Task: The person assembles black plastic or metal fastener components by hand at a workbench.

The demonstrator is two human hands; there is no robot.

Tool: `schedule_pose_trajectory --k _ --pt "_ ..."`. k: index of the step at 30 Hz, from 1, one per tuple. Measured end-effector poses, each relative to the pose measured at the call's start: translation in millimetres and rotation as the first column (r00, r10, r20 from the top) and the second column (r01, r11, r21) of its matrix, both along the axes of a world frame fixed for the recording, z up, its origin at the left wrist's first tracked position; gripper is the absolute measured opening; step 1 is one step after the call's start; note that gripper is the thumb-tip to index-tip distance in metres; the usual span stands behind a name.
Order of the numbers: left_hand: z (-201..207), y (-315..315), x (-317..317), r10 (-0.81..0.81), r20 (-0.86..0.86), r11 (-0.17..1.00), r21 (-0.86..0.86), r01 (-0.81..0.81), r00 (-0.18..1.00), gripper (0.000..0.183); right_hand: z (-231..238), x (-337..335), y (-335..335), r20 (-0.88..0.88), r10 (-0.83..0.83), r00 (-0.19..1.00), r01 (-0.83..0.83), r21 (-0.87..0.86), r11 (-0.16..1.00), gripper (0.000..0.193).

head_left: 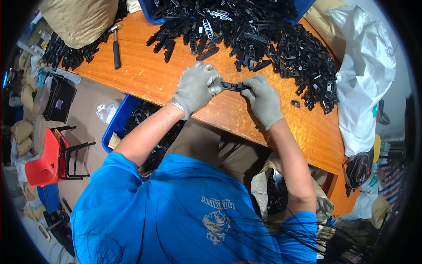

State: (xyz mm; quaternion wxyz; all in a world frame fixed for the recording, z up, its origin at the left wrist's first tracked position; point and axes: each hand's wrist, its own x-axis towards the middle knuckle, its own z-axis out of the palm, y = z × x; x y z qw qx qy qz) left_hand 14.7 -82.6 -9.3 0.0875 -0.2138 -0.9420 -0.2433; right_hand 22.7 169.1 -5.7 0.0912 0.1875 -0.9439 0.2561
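While both hands work over it, the table (145,77) is the biggest thing, a wide orange wood top, smooth and a bit scratched. A big white bag (365,75) hangs at its right end, soft and crinkly. A tan sack (79,20) sits at the far left corner, rough like cloth. Two blue tubs show: one tub (151,11) at the far edge, one bin (116,123) down on the floor by the person's left side. Both hold black bits. One red chair (44,158) with thin black legs stands on the floor, hard and shiny.

Black plastic parts (272,44) lie in a huge heap across the far side, too many to count. They are flat, long and full of holes. One hammer (116,48) with a black grip lies near the sack.

Two hands wear grey knit gloves. The left hand (195,88) is curled and pinches one end of a strip (232,86). The right hand (263,101) pinches the other end. That strip is black, thin and bumpy, held just above the table between the hands. One small black piece (295,104) lies alone near the right hand.
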Motion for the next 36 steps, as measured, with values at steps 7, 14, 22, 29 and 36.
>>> schedule_pose_trajectory --k 7,14,22,29,36 --pt "-5 4 -5 -0.019 -0.105 0.994 0.101 0.030 0.994 0.012 14 -20 -4 -0.086 0.151 0.985 -0.140 0.120 0.983 0.013" --pt "-1 -5 9 0.001 -0.021 0.997 0.080 0.001 1.000 0.009 0 -6 -30 -0.047 0.174 0.984 -0.164 0.171 0.972 0.009" --pt "53 -143 25 -0.169 0.528 0.985 0.103 0.135 0.832 0.028 18 47 34 -0.030 0.167 0.986 -0.167 -0.025 0.986 0.017" --pt "47 -30 -17 -0.169 -0.035 0.967 -0.199 0.159 0.985 0.042 37 49 125 -0.116 -0.290 0.950 0.312 0.324 0.893 0.031" --pt "39 49 -78 -0.272 -0.195 0.840 -0.525 0.134 0.942 0.043 33 31 127 -0.042 -0.263 0.964 0.250 0.483 0.839 0.037"
